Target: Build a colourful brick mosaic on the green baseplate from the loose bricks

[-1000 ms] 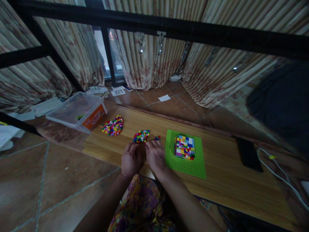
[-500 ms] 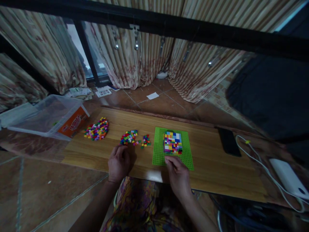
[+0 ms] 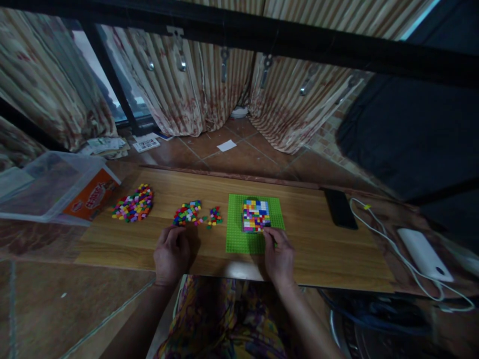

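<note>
On a green baseplate (image 3: 234,239) stands a block built of many coloured toy bricks (image 3: 256,216). My right hand (image 3: 280,254) is at the near right corner of this block, thumb and forefinger pinched together; whatever is between the fingertips is too small to make out. My left hand (image 3: 172,253) rests on the board with curled fingers, just in front of a loose brick pile (image 3: 187,213). Its fingertips are turned away, so what they hold, if anything, is hidden. A smaller brick cluster (image 3: 214,217) lies between that pile and the baseplate.
A larger brick heap (image 3: 133,204) lies left on the wooden board (image 3: 322,254). Beyond it is a clear plastic box (image 3: 56,199) with an orange label. At right are a black phone (image 3: 340,209), a white power bank (image 3: 424,253) and a white cable (image 3: 389,244).
My right hand has moved from the baseplate's near part up to the built block's near right corner. The view has shifted to the right. My left hand stays by the loose pile.
</note>
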A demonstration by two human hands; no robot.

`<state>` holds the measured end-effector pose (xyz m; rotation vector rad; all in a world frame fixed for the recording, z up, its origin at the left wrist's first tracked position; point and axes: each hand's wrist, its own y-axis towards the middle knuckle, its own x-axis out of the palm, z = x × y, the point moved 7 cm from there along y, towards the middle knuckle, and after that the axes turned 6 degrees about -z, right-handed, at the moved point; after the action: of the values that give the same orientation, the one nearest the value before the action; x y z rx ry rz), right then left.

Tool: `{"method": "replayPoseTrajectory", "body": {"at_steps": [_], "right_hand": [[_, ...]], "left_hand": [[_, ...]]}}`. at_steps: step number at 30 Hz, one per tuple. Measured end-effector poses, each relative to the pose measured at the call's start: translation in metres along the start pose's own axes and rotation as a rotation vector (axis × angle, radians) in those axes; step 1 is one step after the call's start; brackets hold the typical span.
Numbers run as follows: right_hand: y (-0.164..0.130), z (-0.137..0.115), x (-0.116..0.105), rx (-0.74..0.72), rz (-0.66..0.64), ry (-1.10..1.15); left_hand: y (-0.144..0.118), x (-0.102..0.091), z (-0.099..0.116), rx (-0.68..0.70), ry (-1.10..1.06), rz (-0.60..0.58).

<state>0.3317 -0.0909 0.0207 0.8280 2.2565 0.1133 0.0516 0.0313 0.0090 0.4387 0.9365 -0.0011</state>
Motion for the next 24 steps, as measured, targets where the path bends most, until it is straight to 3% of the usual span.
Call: {"method": "replayPoseTrajectory", "body": {"at_steps": [8,13,18,21,24], "right_hand": [[-0.002,-0.004,0.006,-0.028,0.071,-0.072],[-0.011,0.001,-0.006,-0.026,0.079,-0.057],[-0.035,-0.003,-0.018,-0.081,-0.094,-0.050],[-0.053,-0.017,-0.014,-0.174,-0.253,-0.088],[-0.064,-0.024,-0.006,-0.226,-0.328,-0.148]], "left_hand": [[0.000,0.000,0.001,0.001,-0.007,0.005],[0.000,-0.001,0.001,-0.009,-0.026,-0.006],[0.001,-0.001,0.004,0.006,-0.022,-0.003],[0.001,-0.001,0.003,0.001,-0.017,-0.012],[0.001,0.000,0.002,-0.012,-0.010,-0.020]]}}
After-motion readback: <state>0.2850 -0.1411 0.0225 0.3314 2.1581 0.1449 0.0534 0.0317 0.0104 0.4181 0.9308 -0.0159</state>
